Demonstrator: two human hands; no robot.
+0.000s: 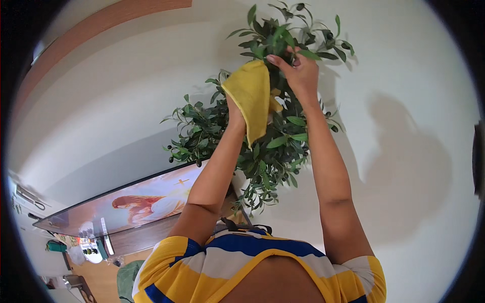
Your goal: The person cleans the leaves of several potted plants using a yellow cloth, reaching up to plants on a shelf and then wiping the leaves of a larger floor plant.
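An artificial-looking olive tree (265, 163) with dark green leaves and dark olives stands before me against a pale wall. A yellow cloth (252, 98) hangs over my left hand (234, 108), which holds it among the leaves; most of the fingers are hidden under it. Higher up and to the right, my right hand (305, 74) grips an upper olive branch (278, 41), thumb towards the cloth. Leaves hide some of its fingertips.
At left, a large flat television (151, 200) shows a picture, close beside the lower foliage. Below it is a wooden cabinet (140, 235) with a white remote-like bar (107, 236). A green upholstered seat (129, 278) stands lower left. A dark object (477, 161) is on the right wall.
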